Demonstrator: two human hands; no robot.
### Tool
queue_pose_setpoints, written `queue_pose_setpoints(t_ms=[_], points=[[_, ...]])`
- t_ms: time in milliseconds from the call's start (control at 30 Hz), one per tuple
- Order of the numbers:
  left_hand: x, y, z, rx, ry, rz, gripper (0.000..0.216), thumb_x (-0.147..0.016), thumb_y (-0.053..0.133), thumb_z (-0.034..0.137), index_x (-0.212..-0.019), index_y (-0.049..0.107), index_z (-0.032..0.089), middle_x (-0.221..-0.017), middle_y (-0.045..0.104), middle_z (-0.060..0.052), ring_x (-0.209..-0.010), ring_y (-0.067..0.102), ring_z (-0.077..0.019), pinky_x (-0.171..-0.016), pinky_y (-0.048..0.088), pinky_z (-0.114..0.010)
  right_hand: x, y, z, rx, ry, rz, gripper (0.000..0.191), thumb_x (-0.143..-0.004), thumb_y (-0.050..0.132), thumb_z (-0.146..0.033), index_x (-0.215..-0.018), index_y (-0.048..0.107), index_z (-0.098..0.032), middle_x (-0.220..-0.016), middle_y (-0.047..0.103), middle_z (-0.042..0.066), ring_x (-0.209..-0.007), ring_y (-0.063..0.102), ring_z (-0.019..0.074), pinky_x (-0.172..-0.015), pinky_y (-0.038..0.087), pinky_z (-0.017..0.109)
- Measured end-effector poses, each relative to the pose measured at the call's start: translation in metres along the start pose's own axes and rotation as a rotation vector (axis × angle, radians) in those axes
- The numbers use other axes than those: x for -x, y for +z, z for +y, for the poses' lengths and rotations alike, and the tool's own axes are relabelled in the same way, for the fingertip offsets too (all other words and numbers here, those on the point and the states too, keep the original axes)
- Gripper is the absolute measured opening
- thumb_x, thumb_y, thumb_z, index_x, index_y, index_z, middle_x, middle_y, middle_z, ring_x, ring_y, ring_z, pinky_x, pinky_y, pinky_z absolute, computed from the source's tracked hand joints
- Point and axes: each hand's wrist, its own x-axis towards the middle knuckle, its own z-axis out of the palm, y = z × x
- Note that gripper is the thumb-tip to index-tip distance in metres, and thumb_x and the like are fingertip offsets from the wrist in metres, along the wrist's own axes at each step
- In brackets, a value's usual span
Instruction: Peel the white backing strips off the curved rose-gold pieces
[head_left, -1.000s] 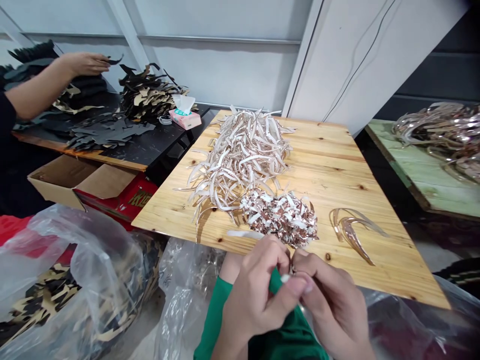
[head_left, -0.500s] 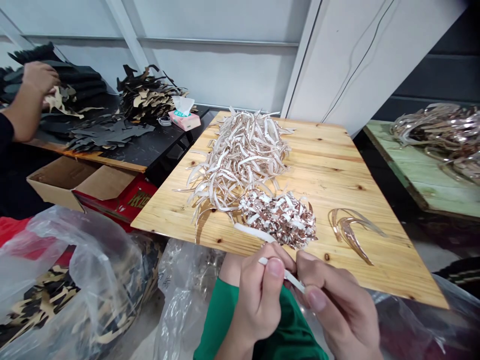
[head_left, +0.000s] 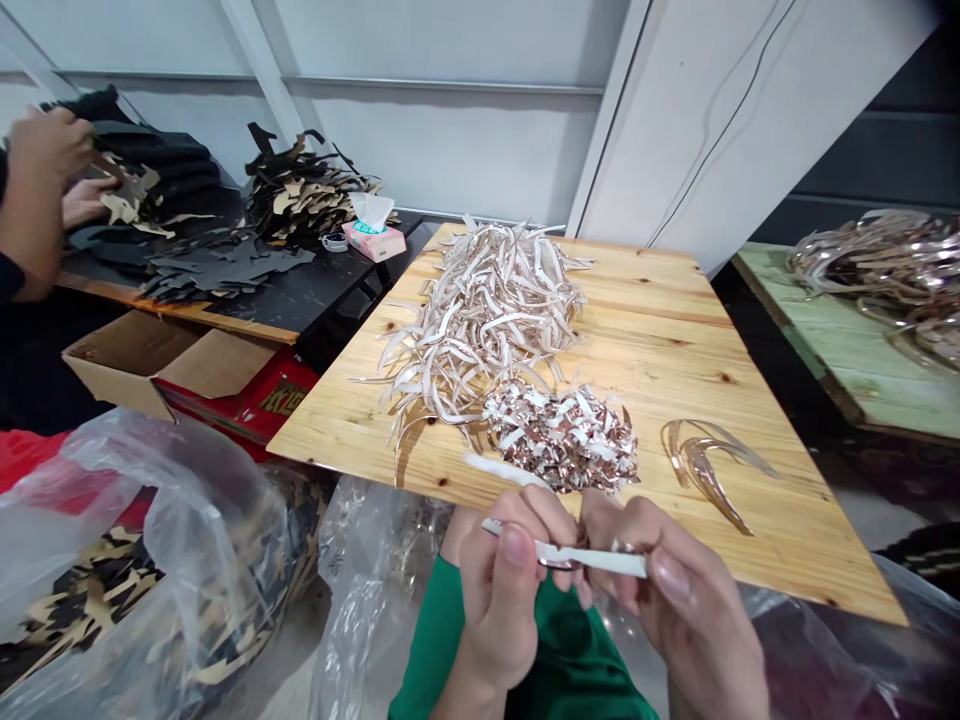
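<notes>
My left hand [head_left: 502,590] and my right hand [head_left: 675,590] pinch opposite ends of a white strip [head_left: 592,560] above the near edge of a pine board [head_left: 645,340]. A shiny rose-gold layer shows under the strip near my fingers. Just beyond my hands, a heap of rose-gold and white shreds [head_left: 562,437] lies on the board. Behind it is a large pile of curved white strips [head_left: 487,310]. A loose white strip [head_left: 499,468] lies close to my left hand, and several translucent amber curved strips [head_left: 701,470] lie to the right.
At the far left, a co-worker's hands [head_left: 49,165] work over black and tan cut pieces on a dark table [head_left: 300,300], beside a tissue box [head_left: 373,240]. Plastic bags [head_left: 202,560] and a cardboard box [head_left: 150,365] sit below. Metallic strips [head_left: 877,270] lie on a green board at right.
The white strip, short between my fingers before, now stretches sideways between my hands. The co-worker's hands have moved left over the black stack.
</notes>
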Motion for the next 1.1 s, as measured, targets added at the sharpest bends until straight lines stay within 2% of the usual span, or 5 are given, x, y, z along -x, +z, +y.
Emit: queue_pose_setpoints(t_ms=[267, 367, 467, 833, 1100], points=[[0.006, -0.015, 0.005, -0.45, 0.104, -0.117, 0.031, -0.12, 0.045, 0.033, -0.098, 0.063, 0.022, -0.086, 0.069, -0.005, -0.08, 0.065, -0.0199, -0.073, 0.05, -0.033, -0.008, -0.001, 0.0, 0.048, -0.012, 0.033, 0.069, -0.101, 0.047, -0.09, -0.089, 0.068, -0.026, -0.08, 0.058, 0.002, -0.07, 0.055, 0.0221, -0.063, 0.048, 0.035], [0.004, -0.017, 0.007, -0.52, 0.094, -0.155, 0.028, -0.119, 0.048, 0.031, -0.1, 0.066, 0.021, -0.093, 0.073, -0.007, -0.087, 0.067, -0.0217, -0.076, 0.051, -0.034, -0.007, -0.002, 0.002, 0.292, -0.029, 0.052, 0.047, -0.104, 0.072, -0.068, -0.087, 0.061, -0.025, -0.075, 0.052, -0.003, -0.064, 0.046, 0.016, -0.058, 0.038, 0.029], [0.003, -0.019, 0.008, -0.502, 0.078, -0.138, 0.03, -0.12, 0.047, 0.032, -0.101, 0.067, 0.021, -0.091, 0.068, -0.006, -0.085, 0.064, -0.0208, -0.074, 0.049, -0.033, -0.006, 0.0, 0.003, 0.448, -0.022, 0.042, 0.031, -0.114, 0.068, -0.035, -0.087, 0.055, -0.025, -0.073, 0.05, -0.006, -0.063, 0.045, 0.0134, -0.058, 0.036, 0.026], [0.006, 0.006, -0.001, 0.008, -0.005, 0.022, 0.043, -0.124, 0.034, 0.04, -0.09, 0.053, 0.023, -0.072, 0.049, 0.001, -0.064, 0.049, -0.0144, -0.061, 0.046, -0.025, 0.005, 0.001, 0.001, 0.19, -0.091, 0.006, 0.03, -0.115, 0.057, -0.03, -0.086, 0.059, -0.025, -0.075, 0.057, 0.0, -0.069, 0.054, 0.0185, -0.063, 0.042, 0.032], [-0.01, 0.007, 0.015, 0.622, -0.251, 0.123, 0.047, -0.125, 0.036, 0.043, -0.082, 0.035, 0.023, -0.064, 0.027, 0.007, -0.047, 0.021, -0.0105, -0.046, 0.033, -0.018, 0.0, 0.008, -0.018, -0.156, -0.046, -0.032, 0.046, -0.112, 0.062, -0.046, -0.076, 0.039, -0.027, -0.054, 0.03, -0.006, -0.051, 0.041, 0.0182, -0.051, 0.04, 0.031]])
